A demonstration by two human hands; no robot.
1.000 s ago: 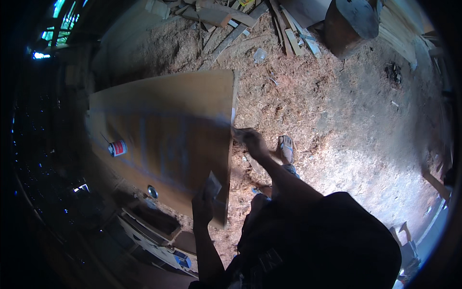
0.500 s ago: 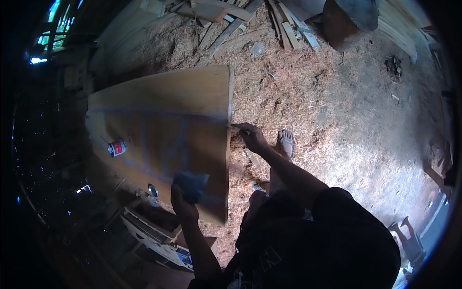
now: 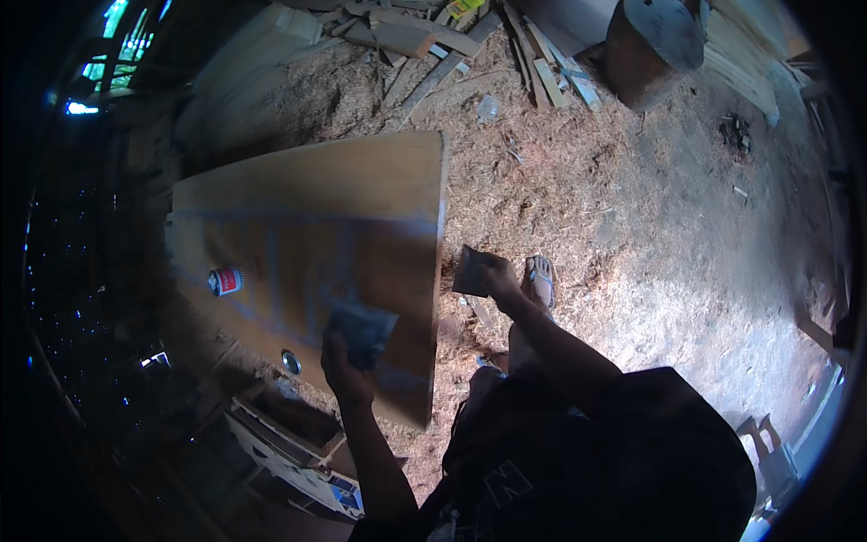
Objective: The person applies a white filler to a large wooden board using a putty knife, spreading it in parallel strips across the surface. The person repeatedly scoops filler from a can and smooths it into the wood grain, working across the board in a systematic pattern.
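My left hand [image 3: 346, 366] grips a flat grey-blue plate [image 3: 363, 332] above the near part of a large wooden panel [image 3: 307, 172]. In my right hand [image 3: 498, 275] is a thin, dark, square putty scraper [image 3: 470, 273], held just off the panel's right edge, its flat face turned into view. Grey-blue smeared bands run along and across the panel. On its left part stands a small red and white can [image 3: 226, 281] with something pale at its open end. A round shiny lid-like thing [image 3: 290, 362] lies near the panel's lower edge.
Shavings cover the earth floor [image 3: 596, 199]. Scrap boards [image 3: 415, 41] are heaped at the far side, near a rusty metal drum [image 3: 652, 50]. A wooden box-like frame [image 3: 289, 452] stands at the lower left. My sandalled foot [image 3: 540, 278] is right of the panel.
My right hand has drawn the scraper away from the panel's right edge, slightly right and nearer, and turned it flat to view. My left hand still holds the plate over the panel.
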